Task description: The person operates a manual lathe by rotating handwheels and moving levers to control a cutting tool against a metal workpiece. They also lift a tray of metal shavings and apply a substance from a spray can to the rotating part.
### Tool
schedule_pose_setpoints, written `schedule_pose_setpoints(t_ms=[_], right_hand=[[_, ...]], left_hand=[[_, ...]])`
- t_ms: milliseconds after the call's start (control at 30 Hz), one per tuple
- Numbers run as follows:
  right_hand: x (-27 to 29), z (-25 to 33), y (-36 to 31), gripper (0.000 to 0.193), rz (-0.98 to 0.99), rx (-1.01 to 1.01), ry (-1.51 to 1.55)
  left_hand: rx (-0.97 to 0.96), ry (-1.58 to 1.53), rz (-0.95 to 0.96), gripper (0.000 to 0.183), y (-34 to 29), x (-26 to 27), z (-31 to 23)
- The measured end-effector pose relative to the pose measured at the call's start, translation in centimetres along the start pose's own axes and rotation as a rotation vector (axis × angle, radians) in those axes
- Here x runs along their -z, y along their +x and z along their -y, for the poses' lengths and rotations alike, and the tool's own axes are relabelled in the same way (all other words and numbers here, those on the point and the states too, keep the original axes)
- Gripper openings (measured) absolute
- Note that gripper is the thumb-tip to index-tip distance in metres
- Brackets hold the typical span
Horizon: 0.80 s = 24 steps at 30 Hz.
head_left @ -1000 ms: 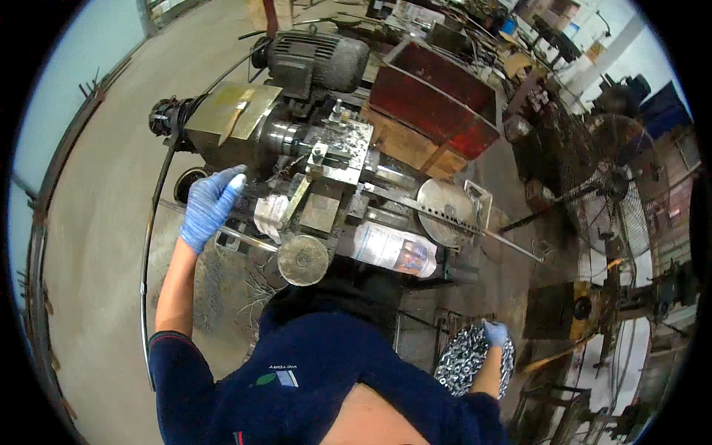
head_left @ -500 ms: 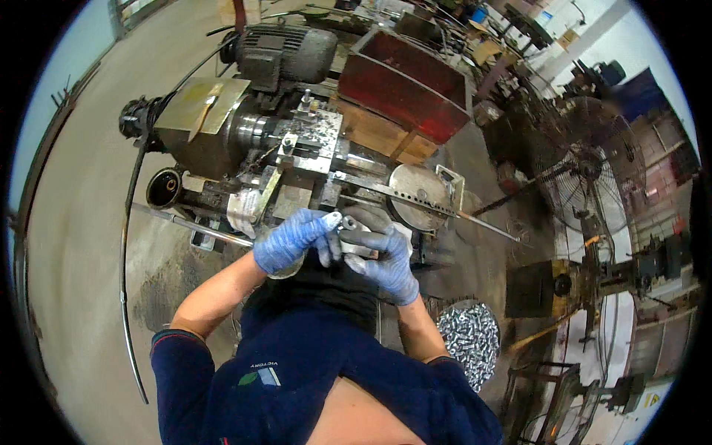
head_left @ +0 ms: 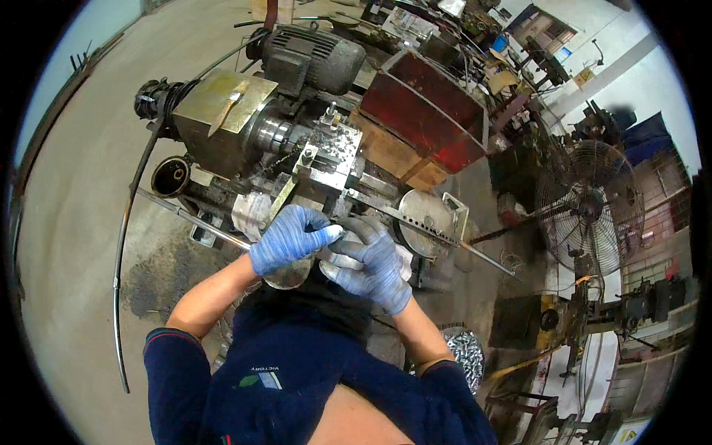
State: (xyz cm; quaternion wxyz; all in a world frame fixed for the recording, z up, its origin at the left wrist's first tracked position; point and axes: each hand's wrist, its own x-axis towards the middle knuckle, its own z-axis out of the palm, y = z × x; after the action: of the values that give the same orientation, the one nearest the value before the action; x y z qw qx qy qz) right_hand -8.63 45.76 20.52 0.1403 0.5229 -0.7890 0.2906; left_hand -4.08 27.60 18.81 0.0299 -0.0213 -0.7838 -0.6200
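In front of my body, just short of the machine, my hands meet in blue knit gloves. My left hand (head_left: 291, 241) is closed, with thumb and fingertips pinched together by the right fingers. Whatever sits in that pinch is too small to make out. My right hand (head_left: 374, 267) curls its fingers, darkened at the tips, around small pale metal parts (head_left: 341, 260), mostly covered by the glove. Beyond the hands is a lathe-like machine with a round chuck (head_left: 276, 136) and a metal block (head_left: 337, 152) strewn with chips.
A perforated bar (head_left: 404, 217) reaches out rightward from the machine over a round plate. Behind stands a red metal bin (head_left: 426, 107) beside a motor (head_left: 315, 59). Shiny metal parts fill a basin (head_left: 466, 356) near my right elbow. A large fan (head_left: 589, 204) stands at right.
The view has shifted, so the machine sits lower and farther right. My hands have drawn closer together, and the small part ends seen at the fingertips before are now mostly hidden.
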Motion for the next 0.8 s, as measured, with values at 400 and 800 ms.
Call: schedule_pose_setpoints(t_ms=[400,800], right_hand=[[-2.6,-1.8,9.9,0.042,0.327,0.085,0.137],[-11.5,-8.9,19.4,0.055,0.617,-0.217,-0.304]], left_hand=[[-0.101,0.473,-0.148,0.042,-3.3,11.1,-0.2],[0.71,1.008,-0.679,0.039,-27.1,26.2,14.4]])
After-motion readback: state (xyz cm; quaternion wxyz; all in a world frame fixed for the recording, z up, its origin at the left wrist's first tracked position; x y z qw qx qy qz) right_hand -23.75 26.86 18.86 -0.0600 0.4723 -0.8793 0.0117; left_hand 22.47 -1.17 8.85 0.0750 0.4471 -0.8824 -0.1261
